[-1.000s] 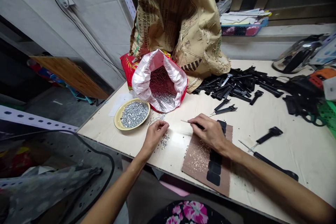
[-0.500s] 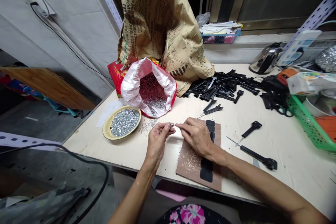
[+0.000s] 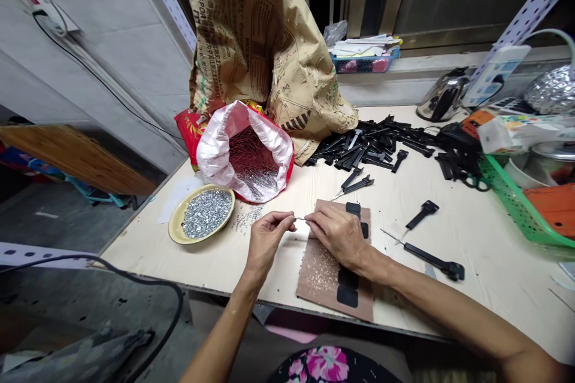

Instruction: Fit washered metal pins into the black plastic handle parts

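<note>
A thin metal pin (image 3: 300, 218) stretches level between my two hands. Its left end is pinched in the thumb and fingertips of my left hand (image 3: 268, 236). Closed fingertips of my right hand (image 3: 339, 234) grip the other end, above a brown board (image 3: 314, 275) with black pads and pale specks on it. To the left of my left hand, a yellow plate (image 3: 173, 228) holds many small silver metal pieces, with more of them (image 3: 247, 218) loose beside it. An open red and white bag (image 3: 211, 146) full of thin metal pins stands behind the plate.
A large brown paper sack (image 3: 309, 72) rises behind the bag. Black plastic handles (image 3: 372, 140) are heaped at the back. Several handles with metal shafts, such as this one (image 3: 431, 258), lie right of the board. A green basket (image 3: 516, 203) and a kettle (image 3: 442, 96) stand farther right.
My hands have moved slightly apart, and more of the pin shows between them. The whole view has shifted a little, so the table's things appear farther left.
</note>
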A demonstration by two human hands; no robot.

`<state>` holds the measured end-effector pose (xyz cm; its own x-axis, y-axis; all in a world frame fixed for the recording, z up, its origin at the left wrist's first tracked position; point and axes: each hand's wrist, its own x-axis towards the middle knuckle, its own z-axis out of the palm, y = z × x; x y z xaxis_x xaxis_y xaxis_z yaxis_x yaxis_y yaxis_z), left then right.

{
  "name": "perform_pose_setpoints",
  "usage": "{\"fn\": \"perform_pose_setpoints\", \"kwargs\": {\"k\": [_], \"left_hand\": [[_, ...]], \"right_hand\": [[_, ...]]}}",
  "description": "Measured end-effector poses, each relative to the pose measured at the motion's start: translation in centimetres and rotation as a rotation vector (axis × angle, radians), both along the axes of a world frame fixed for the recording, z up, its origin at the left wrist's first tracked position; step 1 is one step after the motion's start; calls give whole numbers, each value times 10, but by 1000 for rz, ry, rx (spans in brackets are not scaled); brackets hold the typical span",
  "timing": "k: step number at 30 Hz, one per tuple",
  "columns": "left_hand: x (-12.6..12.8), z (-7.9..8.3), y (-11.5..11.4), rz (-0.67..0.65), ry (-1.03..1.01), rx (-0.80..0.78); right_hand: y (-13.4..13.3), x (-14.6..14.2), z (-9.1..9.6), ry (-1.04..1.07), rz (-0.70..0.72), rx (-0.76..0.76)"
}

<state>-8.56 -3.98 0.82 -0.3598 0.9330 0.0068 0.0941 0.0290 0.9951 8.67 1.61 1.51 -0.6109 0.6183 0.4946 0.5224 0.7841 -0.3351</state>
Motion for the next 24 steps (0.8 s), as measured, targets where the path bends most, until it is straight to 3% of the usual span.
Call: {"fn": "perform_pose_setpoints", "kwargs": {"k": [4, 7, 10, 18, 24], "left_hand": [[8, -2, 0, 3, 235, 103], [17, -5, 1, 53, 334, 166], [24, -9, 4, 85, 373, 204], [35, -7, 13, -20, 289, 131], [47, -8, 13, -36, 414, 191]], "right_hand": [[0, 6, -4, -1, 30, 49], [2, 8, -9, 71, 21, -102], [3, 11, -15, 138, 7, -236], [12, 28, -18, 86, -24, -222], [10, 35, -20, 129, -86, -263]]}}
